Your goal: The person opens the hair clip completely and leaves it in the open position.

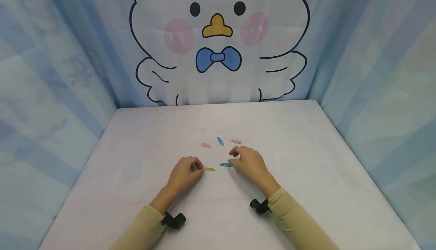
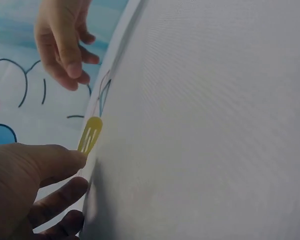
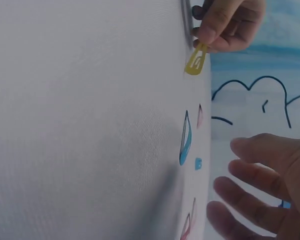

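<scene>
One yellow hair clip (image 2: 92,128) is pinched between thumb and finger of the left hand (image 1: 186,172), near the middle of the pale worktop (image 1: 218,212). Just beside it lies a blue clip (image 1: 225,164); the right hand (image 1: 250,165) hovers there, its fingers spread. Farther back, a second blue clip (image 1: 220,141) rests between two pink clips (image 1: 206,145). Behind stands a curtain (image 1: 112,27) bearing a cartoon bird (image 1: 218,85).

Pale blue curtains (image 1: 47,91) and a cartoon-printed backdrop (image 1: 218,85) border a white table (image 1: 153,132).
</scene>
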Demonstrator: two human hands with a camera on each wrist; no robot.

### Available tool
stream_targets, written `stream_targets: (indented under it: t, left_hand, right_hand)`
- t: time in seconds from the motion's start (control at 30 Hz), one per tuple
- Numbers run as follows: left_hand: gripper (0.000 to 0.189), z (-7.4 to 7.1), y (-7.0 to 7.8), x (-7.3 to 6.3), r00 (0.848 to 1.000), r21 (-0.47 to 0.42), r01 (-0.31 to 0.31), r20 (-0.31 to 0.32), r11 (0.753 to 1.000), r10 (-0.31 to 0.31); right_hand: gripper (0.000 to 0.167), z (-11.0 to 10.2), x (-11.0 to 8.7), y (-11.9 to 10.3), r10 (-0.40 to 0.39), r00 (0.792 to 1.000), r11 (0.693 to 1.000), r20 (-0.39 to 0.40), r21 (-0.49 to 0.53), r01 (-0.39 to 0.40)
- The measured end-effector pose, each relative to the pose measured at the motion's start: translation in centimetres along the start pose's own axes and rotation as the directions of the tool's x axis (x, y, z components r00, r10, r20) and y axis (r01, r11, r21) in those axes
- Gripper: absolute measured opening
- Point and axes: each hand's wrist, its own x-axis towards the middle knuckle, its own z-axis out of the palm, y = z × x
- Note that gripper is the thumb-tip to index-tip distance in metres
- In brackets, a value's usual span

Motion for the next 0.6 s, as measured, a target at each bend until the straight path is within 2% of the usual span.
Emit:
stream_targets:
  t: [0.1,0.17,0.3,0.5,0.6]
  left_hand:
    - [0.012,0.2,-0.3,0.1,1.000,0.019,0.005,0.026,1.000,-0.005]
    - [0.013,0.2,-0.3,0.1,0.999,0.029,0.010,0.033,1.000,-0.011]
    - [0.014,0.2,-0.1,0.3,0.999,0.055,0.014,0.029,0.998,-0.016]
    - [0.012,0.0,-0.3,0.7,1.000,0.096,0.024,0.000,0.995,-0.024]
    - [0.012,0.1,-0.5,0.9,0.999,0.107,0.034,-0.002,0.994,-0.034]
  right_hand:
    - [0.022,0.6,0.2,0.1,0.037,0.997,0.999,0.072,0.008,-0.038]
    - [0.023,0.9,0.2,0.1,0.039,0.995,0.999,0.094,0.000,-0.039]
    - [0.020,1.3,0.2,0.0,0.038,0.995,0.999,0.090,-0.004,-0.038]
    - [0.007,1.8,0.2,-0.1,0.063,0.994,0.998,0.085,-0.001,-0.063]
    - [0.007,1.9,0.3,0.0,0.072,0.993,0.997,0.089,-0.006,-0.071]
